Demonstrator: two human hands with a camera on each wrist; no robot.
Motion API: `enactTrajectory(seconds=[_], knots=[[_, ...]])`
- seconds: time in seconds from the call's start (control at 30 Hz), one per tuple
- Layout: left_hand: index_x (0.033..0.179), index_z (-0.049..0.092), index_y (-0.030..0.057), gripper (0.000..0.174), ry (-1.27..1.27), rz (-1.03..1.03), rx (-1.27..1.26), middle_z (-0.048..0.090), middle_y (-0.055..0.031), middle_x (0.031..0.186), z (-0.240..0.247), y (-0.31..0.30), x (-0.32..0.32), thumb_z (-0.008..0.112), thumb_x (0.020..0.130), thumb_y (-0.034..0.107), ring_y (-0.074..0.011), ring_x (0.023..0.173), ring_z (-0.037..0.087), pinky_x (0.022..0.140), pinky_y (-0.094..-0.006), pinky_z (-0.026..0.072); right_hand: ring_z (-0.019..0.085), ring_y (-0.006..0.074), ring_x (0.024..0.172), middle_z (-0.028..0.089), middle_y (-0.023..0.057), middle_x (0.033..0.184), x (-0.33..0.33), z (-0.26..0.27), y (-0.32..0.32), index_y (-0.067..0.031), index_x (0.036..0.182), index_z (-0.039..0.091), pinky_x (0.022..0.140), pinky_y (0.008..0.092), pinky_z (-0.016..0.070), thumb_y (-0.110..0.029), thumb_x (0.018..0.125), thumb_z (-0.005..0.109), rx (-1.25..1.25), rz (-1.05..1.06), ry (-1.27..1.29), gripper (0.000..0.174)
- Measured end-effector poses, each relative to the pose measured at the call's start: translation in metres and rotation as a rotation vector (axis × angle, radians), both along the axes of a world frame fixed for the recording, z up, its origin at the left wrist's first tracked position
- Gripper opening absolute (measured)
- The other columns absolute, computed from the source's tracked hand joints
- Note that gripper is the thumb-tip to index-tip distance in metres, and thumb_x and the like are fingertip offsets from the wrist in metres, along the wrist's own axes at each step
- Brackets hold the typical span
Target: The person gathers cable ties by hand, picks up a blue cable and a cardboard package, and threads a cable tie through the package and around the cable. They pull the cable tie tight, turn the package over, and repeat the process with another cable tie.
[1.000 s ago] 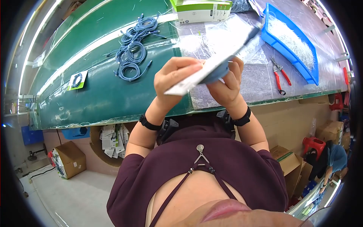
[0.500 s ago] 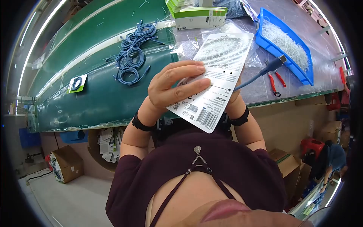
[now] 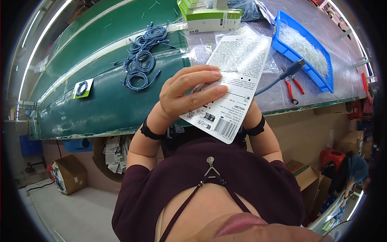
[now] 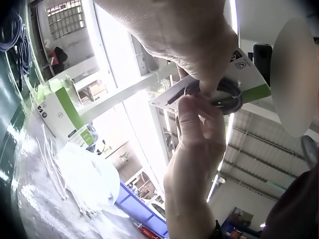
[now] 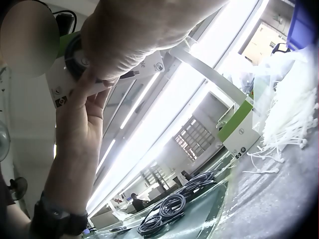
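Note:
A white printed packaging card (image 3: 242, 58) is held up at chest height, its back with text and barcode towards the head view. My left hand (image 3: 189, 90) grips it, fingers lying across the back. Behind the card my right hand (image 3: 253, 115) is mostly hidden in the head view. In the left wrist view, the right hand's thumb and finger pinch at the coiled blue cable (image 4: 232, 94), which lies against the card's green-and-white front. One cable end with a plug (image 3: 294, 68) sticks out past the card's right edge.
Several coiled blue cables (image 3: 139, 56) and one carded cable (image 3: 82, 88) lie on the green mat. Behind stands a box of cards (image 3: 213, 20). To the right are a blue tray (image 3: 280, 42) of white plastic ties and red-handled cutters (image 3: 296, 90).
The card has turned from nearly edge-on to showing its printed back, and the plug now points out to the right. Over the last half second it has barely shifted.

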State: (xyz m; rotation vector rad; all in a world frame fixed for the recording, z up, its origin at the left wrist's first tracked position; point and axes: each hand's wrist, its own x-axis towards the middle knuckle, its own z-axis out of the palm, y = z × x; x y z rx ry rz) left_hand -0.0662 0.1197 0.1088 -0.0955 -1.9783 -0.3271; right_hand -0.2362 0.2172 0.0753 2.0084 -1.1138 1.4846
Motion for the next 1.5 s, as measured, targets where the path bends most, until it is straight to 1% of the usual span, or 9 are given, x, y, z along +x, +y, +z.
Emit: enactTrajectory(seconds=[0.4,0.57,0.67,0.83,0.93,0.97,1.07,1.33,1.5], knots=[[0.099,0.069,0.0044,0.032,0.057,-0.007,-0.078,0.065,-0.0159,0.108,-0.002,0.001,0.001,0.08,0.069,0.007,-0.0342,0.1,0.066,0.083,-0.038,0.0565,0.061,0.0307,0.099,0.064,0.0075,0.106,0.002,0.0,-0.025,-0.006,0.099,0.067,0.088,0.0488,0.0458,-0.013,0.07,0.073,0.018,0.032,-0.043,0.03],[0.102,0.068,0.0028,0.032,0.125,0.035,0.081,0.065,-0.016,0.105,-0.015,-0.001,-0.004,0.078,0.071,0.005,-0.0347,0.098,0.066,0.082,-0.0391,0.0569,0.061,0.0313,0.099,0.064,0.0084,0.107,0.011,0.0,-0.022,-0.0053,0.1,0.067,0.087,0.0489,0.0465,-0.013,0.07,0.073,0.007,0.041,-0.066,0.031],[0.102,0.07,0.0029,0.032,0.251,0.074,0.193,0.066,-0.0135,0.104,-0.026,-0.005,-0.01,0.078,0.072,0.009,-0.0322,0.098,0.066,0.083,-0.0363,0.0563,0.063,0.0304,0.09,0.065,0.0091,0.102,0.01,-0.006,-0.036,-0.0024,0.095,0.065,0.079,0.0427,0.0513,-0.009,0.063,0.075,-0.049,0.126,-0.062,0.034],[0.101,0.069,0.0008,0.031,0.28,0.094,0.167,0.067,-0.0149,0.103,-0.029,-0.005,-0.009,0.078,0.072,0.01,-0.0334,0.097,0.067,0.083,-0.0379,0.056,0.064,0.0298,0.091,0.065,0.01,0.103,0.027,-0.002,-0.025,0.0,0.101,0.064,0.078,0.0395,0.0526,-0.006,0.07,0.074,0.121,0.122,-0.124,0.033],[0.102,0.069,0.0022,0.032,0.284,0.119,0.151,0.067,-0.014,0.104,-0.023,-0.003,-0.006,0.078,0.072,0.009,-0.0329,0.099,0.066,0.083,-0.038,0.056,0.065,0.0244,0.096,0.065,0.0106,0.107,0.049,-0.009,-0.02,0.0009,0.11,0.061,0.083,0.0375,0.0527,-0.004,0.084,0.066,0.603,0.542,-1.137,0.027],[0.102,0.07,0.0032,0.032,0.256,0.122,0.119,0.067,-0.0132,0.104,-0.019,-0.002,-0.005,0.078,0.072,0.009,-0.0327,0.1,0.066,0.083,-0.0378,0.0561,0.065,0.0244,0.096,0.065,0.0106,0.107,0.048,-0.015,-0.022,0.0009,0.11,0.061,0.083,0.0375,0.0527,-0.004,0.084,0.066,0.609,0.546,-1.138,0.027],[0.102,0.07,0.0053,0.032,0.203,0.141,0.062,0.067,-0.0116,0.105,-0.015,0.001,-0.002,0.079,0.071,0.009,-0.0323,0.103,0.065,0.084,-0.0374,0.0562,0.062,0.018,0.105,0.063,0.0093,0.114,0.039,-0.035,-0.032,-0.0004,0.119,0.057,0.091,0.0365,0.0506,-0.011,0.094,0.058,0.784,1.439,-1.742,0.027],[0.1,0.072,0.0098,0.032,0.204,0.105,0.108,0.069,-0.0088,0.105,-0.015,0.003,-0.003,0.079,0.069,0.013,-0.0326,0.108,0.063,0.091,-0.0386,0.0547,0.061,0.0181,0.108,0.062,0.0091,0.117,0.029,-0.034,-0.02,-0.0016,0.121,0.056,0.094,0.0357,0.0491,-0.013,0.096,0.056,1.152,1.078,-1.276,0.028],[0.1,0.073,0.0127,0.032,0.119,0.217,0.019,0.07,-0.0046,0.103,-0.006,0.008,0.008,0.078,0.069,0.017,-0.0268,0.1,0.064,0.083,-0.0337,0.0543,0.06,0.0181,0.11,0.061,0.009,0.119,0.034,-0.034,0.007,-0.0023,0.122,0.056,0.096,0.0352,0.0482,-0.015,0.097,0.055,1.3,0.855,-1.02,0.029]])
